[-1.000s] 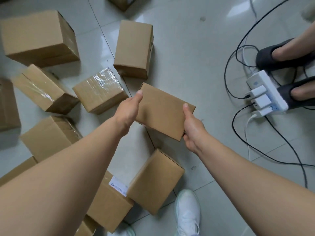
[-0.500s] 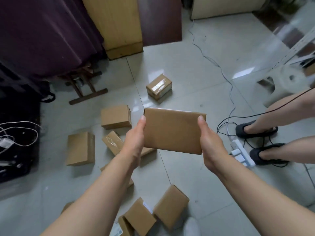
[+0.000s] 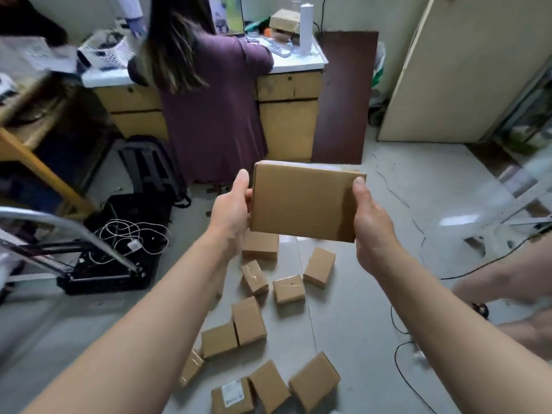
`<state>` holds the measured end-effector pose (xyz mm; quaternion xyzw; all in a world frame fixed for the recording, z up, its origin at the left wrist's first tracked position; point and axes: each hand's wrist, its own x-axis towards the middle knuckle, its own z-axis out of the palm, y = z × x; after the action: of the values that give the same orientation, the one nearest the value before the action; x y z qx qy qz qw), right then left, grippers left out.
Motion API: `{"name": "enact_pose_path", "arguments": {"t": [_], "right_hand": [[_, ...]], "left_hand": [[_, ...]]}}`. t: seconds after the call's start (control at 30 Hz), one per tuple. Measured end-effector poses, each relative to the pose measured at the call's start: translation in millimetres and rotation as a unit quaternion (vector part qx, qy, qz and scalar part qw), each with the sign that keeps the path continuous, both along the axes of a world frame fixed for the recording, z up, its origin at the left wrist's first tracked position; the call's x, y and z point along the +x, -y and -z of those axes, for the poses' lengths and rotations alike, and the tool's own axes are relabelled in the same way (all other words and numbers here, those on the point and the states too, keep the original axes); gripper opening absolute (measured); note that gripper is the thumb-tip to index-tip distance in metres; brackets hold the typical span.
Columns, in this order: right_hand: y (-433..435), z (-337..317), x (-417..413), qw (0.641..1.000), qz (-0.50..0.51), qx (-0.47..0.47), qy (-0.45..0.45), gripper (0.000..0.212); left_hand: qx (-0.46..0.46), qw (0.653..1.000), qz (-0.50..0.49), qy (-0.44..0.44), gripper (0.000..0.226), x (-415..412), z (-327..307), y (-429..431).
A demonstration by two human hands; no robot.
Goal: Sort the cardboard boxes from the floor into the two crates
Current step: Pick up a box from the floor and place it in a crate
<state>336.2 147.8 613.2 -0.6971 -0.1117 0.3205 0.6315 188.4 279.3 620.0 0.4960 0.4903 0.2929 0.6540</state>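
Hands: left hand (image 3: pixel 231 209) and right hand (image 3: pixel 372 222) each clamped on one side of flat brown cardboard box (image 3: pixel 301 201)
Box: held in air, well above grey tiled floor (image 3: pixel 358 294); not in any crate
Floor: about ten smaller brown cardboard boxes (image 3: pixel 249 321) lie scattered below
Progress: early, I judge; most sorting is left; crates not plainly in view

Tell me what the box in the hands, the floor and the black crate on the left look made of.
Held box: brown cardboard, matte; even kraft colour and sharp folded edges. Floor: likely glazed ceramic tile, glossy; straight joint lines and bright window reflections. Black crate: probably moulded plastic, dull; too dark and blurred to be sure.
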Motion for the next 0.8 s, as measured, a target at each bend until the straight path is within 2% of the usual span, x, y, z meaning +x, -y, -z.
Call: {"name": "enact_pose_path", "arguments": {"t": [0.27,0.37,0.47,0.63,0.7,0.8], "right_hand": [[-3.0,-65.1,-66.7,0.996,-0.068,0.051,0.029,0.035],[-1.5,-76.8,-82.8,0.993,-0.096,0.068,0.026,0.033],[0.3,-83.7,-93.2,0.987,-0.149,0.066,-0.013,0.043],[6.1,-85.0,-101.8,0.968,-0.225,0.024,-0.11,0.062],[7.7,-85.0,-107.0,0.964,-0.243,0.009,-0.106,0.06],[6.8,-82.9,-118.1,0.96,-0.262,-0.01,-0.101,0.053]], "left_hand": [[0.066,0.996,-0.058,0.019,0.049,-89.1,-64.2,28.2],[0.05,0.996,-0.08,0.008,0.056,-117.9,-76.6,45.2],[0.022,0.994,-0.104,0.001,0.058,-139.6,-84.1,64.4],[0.014,0.989,-0.144,-0.004,0.023,-165.1,-84.0,94.3],[0.011,0.987,-0.16,0.003,0.014,-173.4,-80.6,106.3],[0.006,0.979,-0.206,0.011,0.014,-184.9,-76.1,124.8]]}}
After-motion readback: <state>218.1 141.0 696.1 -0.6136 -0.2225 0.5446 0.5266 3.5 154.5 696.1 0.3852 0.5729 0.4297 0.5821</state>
